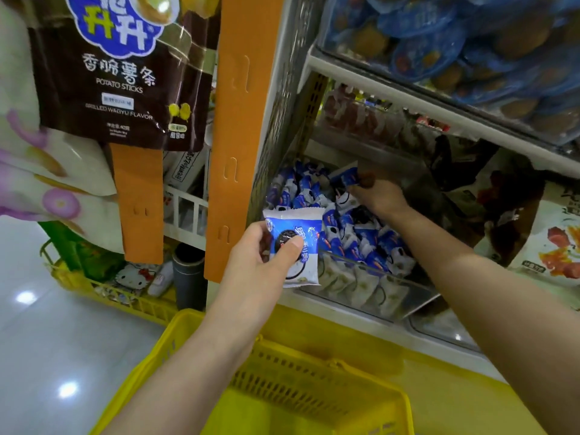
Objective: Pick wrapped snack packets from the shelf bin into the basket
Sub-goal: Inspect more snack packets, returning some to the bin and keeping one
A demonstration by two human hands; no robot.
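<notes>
A blue-and-white snack packet [295, 219] is held upright in the left hand [257, 262], with the thumb across its front and the other fingers [265, 243] curled at its left edge. It hangs in the air just in front of the shelf bin [392, 290], and the yellow basket [185, 328] lies below the fingers, towards the person. A second packet [343, 176] is pinched at the fingertips of the right hand [381, 196], which reaches deep into the bin. This packet is lifted just above the heap of packets [361, 237], which lies beneath and in front of those fingers.

The step in hand looks like the carry: both hands have a packet, and neither packet is in the basket yet. The part of the basket floor that shows looks bare, so the task seems to be at an early stage.

Next, the left hand should come down and back until the packet is inside the basket rim, and only then should the fingers let go. The right hand must lift its packet out over the bin's clear front wall without dragging neighbouring packets along with it.
</notes>
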